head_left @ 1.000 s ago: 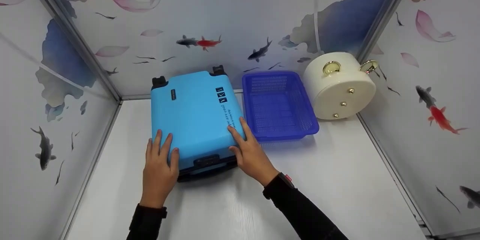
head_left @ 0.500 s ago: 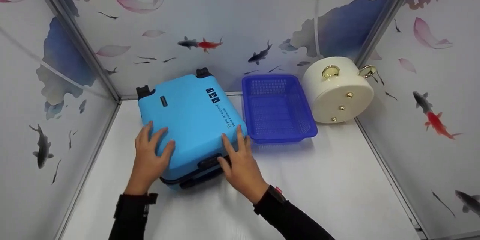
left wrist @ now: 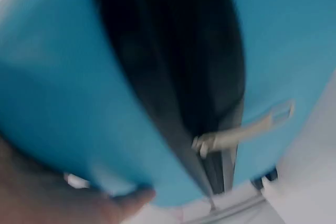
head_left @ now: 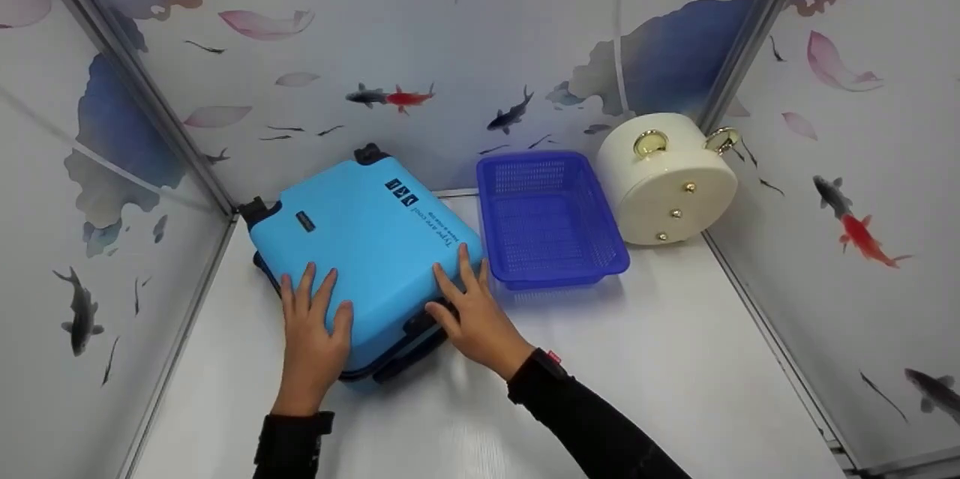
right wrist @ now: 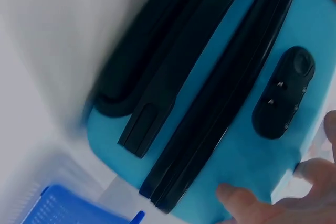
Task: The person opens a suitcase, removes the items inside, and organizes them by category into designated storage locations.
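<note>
A light blue hard-shell suitcase [head_left: 360, 246] lies flat on the white table, turned at an angle, its wheels at the back left. My left hand [head_left: 311, 336] rests on its near left edge, fingers spread over the shell. On the near right corner lies my right hand [head_left: 480, 321], its fingers extended along the edge. The right wrist view shows the black combination lock [right wrist: 283, 93] and black handle [right wrist: 152, 103] on the suitcase's end. A metal zipper pull [left wrist: 241, 135] on the black seam appears in the left wrist view, which is blurred.
A blue plastic basket [head_left: 555, 276] stands right beside the suitcase. Past it, a round cream case [head_left: 645, 202] with gold rings and several gold studs leans in the back right corner. Printed panels [head_left: 442, 37] enclose the table [head_left: 622, 374] at the back and sides.
The suitcase has turned counterclockwise on the table, its wheel end swinging left. Both hands have stayed on its near corners, and the right hand has shifted slightly left.
</note>
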A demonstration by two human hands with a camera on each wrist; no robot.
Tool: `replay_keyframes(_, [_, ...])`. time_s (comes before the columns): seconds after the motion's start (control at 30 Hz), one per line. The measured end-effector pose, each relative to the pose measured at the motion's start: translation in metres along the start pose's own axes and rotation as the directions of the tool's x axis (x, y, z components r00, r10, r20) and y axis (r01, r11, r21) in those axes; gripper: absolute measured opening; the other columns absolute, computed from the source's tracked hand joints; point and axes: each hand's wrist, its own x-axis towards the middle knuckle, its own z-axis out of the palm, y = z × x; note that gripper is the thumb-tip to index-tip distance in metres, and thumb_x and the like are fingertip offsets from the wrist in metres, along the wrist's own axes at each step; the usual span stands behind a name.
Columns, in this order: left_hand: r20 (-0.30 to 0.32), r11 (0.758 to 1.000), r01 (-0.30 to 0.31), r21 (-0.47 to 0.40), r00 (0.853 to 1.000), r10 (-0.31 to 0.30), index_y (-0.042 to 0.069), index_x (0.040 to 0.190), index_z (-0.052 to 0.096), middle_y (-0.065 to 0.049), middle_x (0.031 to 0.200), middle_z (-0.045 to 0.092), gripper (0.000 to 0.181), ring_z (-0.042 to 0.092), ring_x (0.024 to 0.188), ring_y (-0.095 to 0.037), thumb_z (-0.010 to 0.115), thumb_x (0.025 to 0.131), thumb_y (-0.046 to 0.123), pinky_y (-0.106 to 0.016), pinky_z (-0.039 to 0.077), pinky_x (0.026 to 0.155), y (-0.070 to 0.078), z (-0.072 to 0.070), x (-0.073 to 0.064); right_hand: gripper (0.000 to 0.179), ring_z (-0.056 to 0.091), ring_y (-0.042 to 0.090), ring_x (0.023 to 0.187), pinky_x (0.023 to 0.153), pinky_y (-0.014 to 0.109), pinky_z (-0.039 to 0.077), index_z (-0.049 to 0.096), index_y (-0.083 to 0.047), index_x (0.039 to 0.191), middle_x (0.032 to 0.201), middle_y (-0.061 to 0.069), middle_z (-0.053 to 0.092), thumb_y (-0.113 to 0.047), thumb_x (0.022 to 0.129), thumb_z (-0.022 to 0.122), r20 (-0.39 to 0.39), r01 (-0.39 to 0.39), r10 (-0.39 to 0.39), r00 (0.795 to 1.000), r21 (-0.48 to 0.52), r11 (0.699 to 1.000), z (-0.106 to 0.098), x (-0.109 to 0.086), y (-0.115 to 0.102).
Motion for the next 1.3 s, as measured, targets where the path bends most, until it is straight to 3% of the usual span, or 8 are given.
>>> replay_keyframes(0.17, [-0.134, 0.995, 0.057, 0.086, 0.99, -0.045, 0.005, 0.16, 0.057, -0.024, 0.178, 0.033, 0.055, 0.008, 0.169, -0.056, 0.062, 0.109, 0.028, -0.08, 0.017, 0.13, 0.03, 0.028, -0.005, 0.077, -0.009, 0.057, 0.169, 0.128, 0.078, 0.029, 0.02, -0.026, 0.178, 0.187, 0.01, -0.011, -0.067, 0.115, 0.035, 0.023, -0.036, 0.037, 0.999, -0.046, 0.998, -0.019, 0.009, 0.006])
replay_keyframes(0.3, [-0.117, 0.984, 0.101, 0.147, 0.99, -0.084, 0.006, 0.146, 0.068, -0.03, 0.158, 0.049, 0.049, 0.035, 0.15, -0.054, 0.068, 0.105, 0.033, -0.075, 0.026, 0.122, 0.042, 0.011, 0.013, 0.075, -0.004, 0.053, 0.17, 0.13, 0.072, 0.031, 0.022, -0.028, 0.177, 0.188, 0.005, -0.005, -0.068, 0.114, 0.035, 0.051, 0.026, -0.021, 0.999, -0.102, 0.994, -0.019, -0.002, -0.011])
replay_keyframes(0.4, [-0.049, 0.98, 0.081, 0.184, 0.996, -0.073, 0.008, 0.151, 0.065, -0.028, 0.162, 0.047, 0.054, 0.036, 0.152, -0.053, 0.067, 0.108, 0.04, -0.074, 0.026, 0.124, 0.03, -0.013, 0.046, 0.07, -0.002, 0.054, 0.171, 0.131, 0.068, 0.032, 0.022, -0.035, 0.176, 0.188, 0.002, -0.002, -0.065, 0.115, 0.037, 0.111, 0.134, -0.121, 0.986, -0.114, 0.984, -0.008, -0.013, -0.031])
replay_keyframes(0.57, [0.137, 0.982, -0.016, 0.189, 0.991, -0.01, 0.011, 0.171, 0.041, -0.018, 0.185, 0.02, 0.07, 0.002, 0.172, -0.051, 0.049, 0.115, 0.053, -0.077, 0.0, 0.134, -0.017, -0.027, 0.086, 0.07, -0.004, 0.059, 0.169, 0.126, 0.06, 0.046, 0.018, -0.038, 0.177, 0.189, 0.005, -0.002, -0.062, 0.115, 0.042, 0.194, 0.202, -0.169, 0.966, -0.164, 0.966, 0.01, -0.024, -0.047])
replay_keyframes(0.73, [0.165, 0.988, 0.014, 0.152, 0.986, -0.039, 0.015, 0.172, 0.039, -0.013, 0.186, 0.019, 0.066, -0.003, 0.174, -0.047, 0.044, 0.117, 0.05, -0.078, -0.004, 0.133, -0.031, -0.03, 0.072, 0.078, -0.002, 0.056, 0.17, 0.109, 0.05, 0.061, 0.015, -0.029, 0.178, 0.189, 0.0, -0.002, -0.066, 0.114, 0.04, 0.193, 0.187, -0.147, 0.97, -0.212, 0.959, 0.018, -0.023, -0.046])
replay_keyframes(1.0, [-0.013, 0.966, 0.108, 0.234, 0.994, -0.108, 0.01, 0.172, 0.04, -0.017, 0.184, 0.025, 0.064, 0.003, 0.174, -0.047, 0.04, 0.117, 0.044, -0.083, 0.003, 0.13, -0.003, -0.003, 0.048, 0.092, 0.008, 0.058, 0.169, 0.091, 0.049, 0.067, 0.009, -0.025, 0.179, 0.188, -0.006, -0.001, -0.078, 0.109, 0.036, 0.142, 0.125, -0.094, 0.985, -0.23, 0.965, 0.007, -0.009, -0.025])
replay_keyframes(1.17, [-0.143, 0.952, 0.119, 0.282, 0.986, -0.081, 0.005, 0.166, 0.049, -0.024, 0.178, 0.036, 0.064, 0.016, 0.17, -0.053, 0.049, 0.114, 0.043, -0.082, 0.015, 0.13, 0.017, 0.021, 0.034, 0.094, 0.011, 0.056, 0.169, 0.12, 0.061, 0.051, 0.007, -0.019, 0.179, 0.189, -0.001, -0.001, -0.076, 0.11, 0.036, 0.098, 0.07, -0.05, 0.994, -0.213, 0.975, -0.008, 0.004, -0.01])
replay_keyframes(1.3, [-0.142, 0.958, 0.08, 0.275, 0.989, -0.041, 0.003, 0.156, 0.061, -0.026, 0.167, 0.051, 0.059, 0.037, 0.157, -0.056, 0.059, 0.112, 0.042, -0.077, 0.026, 0.126, 0.021, 0.005, 0.034, 0.08, 0.011, 0.055, 0.17, 0.133, 0.063, 0.032, 0.013, -0.019, 0.179, 0.189, 0.005, 0.0, -0.064, 0.117, 0.033, 0.049, 0.041, -0.032, 0.998, -0.199, 0.979, -0.014, 0.004, -0.012])
